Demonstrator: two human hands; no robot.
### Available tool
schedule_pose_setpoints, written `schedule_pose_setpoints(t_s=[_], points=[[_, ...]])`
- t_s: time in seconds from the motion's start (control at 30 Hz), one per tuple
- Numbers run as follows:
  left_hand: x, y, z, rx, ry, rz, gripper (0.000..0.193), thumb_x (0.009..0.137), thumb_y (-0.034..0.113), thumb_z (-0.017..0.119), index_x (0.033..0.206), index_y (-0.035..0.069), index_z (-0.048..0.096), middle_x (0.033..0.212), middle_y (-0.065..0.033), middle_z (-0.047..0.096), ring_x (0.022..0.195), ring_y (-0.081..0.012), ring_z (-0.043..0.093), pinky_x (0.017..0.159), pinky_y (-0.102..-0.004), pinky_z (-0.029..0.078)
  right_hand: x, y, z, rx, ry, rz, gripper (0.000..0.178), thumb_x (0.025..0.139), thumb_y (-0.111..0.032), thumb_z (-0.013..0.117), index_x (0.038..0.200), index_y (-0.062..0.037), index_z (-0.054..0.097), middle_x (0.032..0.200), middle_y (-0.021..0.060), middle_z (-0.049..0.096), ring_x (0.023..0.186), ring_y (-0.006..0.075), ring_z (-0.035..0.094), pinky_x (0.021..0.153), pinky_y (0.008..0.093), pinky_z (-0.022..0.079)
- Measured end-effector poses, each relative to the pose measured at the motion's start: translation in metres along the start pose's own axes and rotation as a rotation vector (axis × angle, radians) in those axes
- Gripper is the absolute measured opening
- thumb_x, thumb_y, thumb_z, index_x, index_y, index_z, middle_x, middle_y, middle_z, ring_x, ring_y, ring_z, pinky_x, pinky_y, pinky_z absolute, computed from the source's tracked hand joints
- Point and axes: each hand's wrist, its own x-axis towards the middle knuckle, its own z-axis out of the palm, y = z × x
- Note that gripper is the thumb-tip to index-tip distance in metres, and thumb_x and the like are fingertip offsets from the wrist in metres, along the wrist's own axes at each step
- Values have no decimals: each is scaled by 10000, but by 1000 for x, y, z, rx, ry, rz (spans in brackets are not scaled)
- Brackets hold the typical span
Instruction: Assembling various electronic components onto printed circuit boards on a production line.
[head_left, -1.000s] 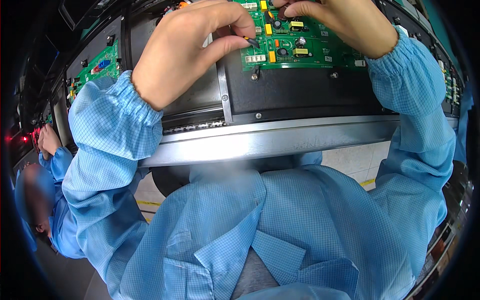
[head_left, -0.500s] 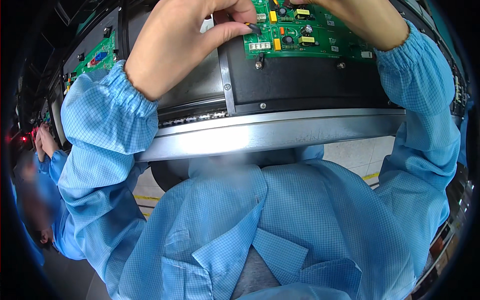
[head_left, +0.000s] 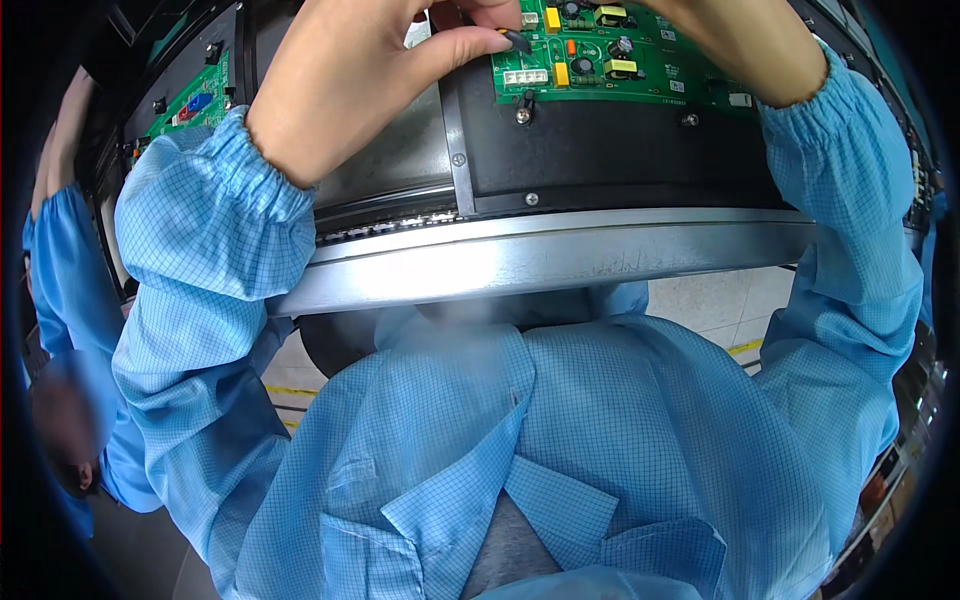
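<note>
Two hands working on a green circuit board at the top of a black panel.

The black panel (head_left: 600, 150) lies above a metal rail (head_left: 560, 255). The circuit board (head_left: 620, 60) sits at 12 o'clock. The left hand (head_left: 350, 80) pinches a small black part (head_left: 516, 40) between thumb and fingers at the board's left edge. The right hand (head_left: 730, 40) rests on the board at 1 o'clock, and I cannot tell how its fingers stand.

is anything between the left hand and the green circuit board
Nothing visible. The left hand is already at the near left corner of the green circuit board, its thumb and fingers pinching a small dark part right at the board's edge.
</note>
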Motion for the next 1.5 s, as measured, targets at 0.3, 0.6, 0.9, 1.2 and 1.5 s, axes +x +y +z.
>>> schedule_pose_setpoints(t_s=[0.3,0.6,0.9,1.2,1.5], points=[[20,13,-26,537,84,584,193,791,41,742,976,45,689,927,-72,681,837,-230,655,756,-323,505,6,-11,-47,69,-9,61,119,802,-136,698,870,-40,709,813,136,649,803,334,633,734,410,514],[16,5,-16,691,217,853,186,699,127,692,884,111,689,942,7,664,812,-133,621,672,-268,447,82,10,-58,8,496,-157,155,884,-128,643,908,21,678,830,202,674,795,375,655,740,412,530],[-23,13,-65,762,267,850,206,721,158,706,915,89,700,943,1,675,772,-117,595,656,-253,423,104,-80,-141,-375,-104,402,214,908,-133,564,1089,-32,616,956,183,689,759,311,686,675,418,558],[-74,3,-145,684,222,748,218,723,135,699,935,89,717,951,-5,704,731,-111,598,615,-251,404,172,-125,-152,-283,-93,324,221,903,-131,562,1094,-30,608,969,180,687,754,310,685,672,416,559],[-69,-2,-138,659,201,774,223,726,133,691,944,92,699,962,-2,685,747,-105,589,608,-248,394,154,-117,-139,-255,-31,275,228,899,-130,560,1100,-29,601,981,178,685,749,309,684,669,414,560]])
